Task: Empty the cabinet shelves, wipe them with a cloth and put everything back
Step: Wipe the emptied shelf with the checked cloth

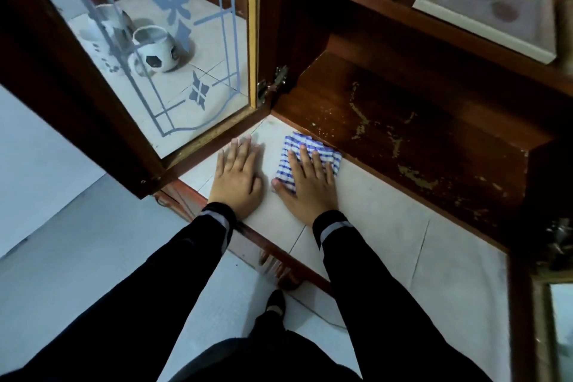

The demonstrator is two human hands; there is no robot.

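Wiping stage in progress. The bottom shelf (387,220) carries no items. The right hand (310,186) presses the striped cloth (297,141) flat at the shelf's back left, fingers straight, no closed grip. The left hand (237,177) lies flat just beside it, holding nothing. Two mugs (155,51) stand on the floor behind the glass door (217,96). Framed pictures (486,6) remain on the upper shelf (403,12); that shelf and restocking appear outstanding. No legible writing or brand.

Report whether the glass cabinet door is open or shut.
Open: the glass door stands swung outward from its hinge, leaving the bottom shelf exposed.
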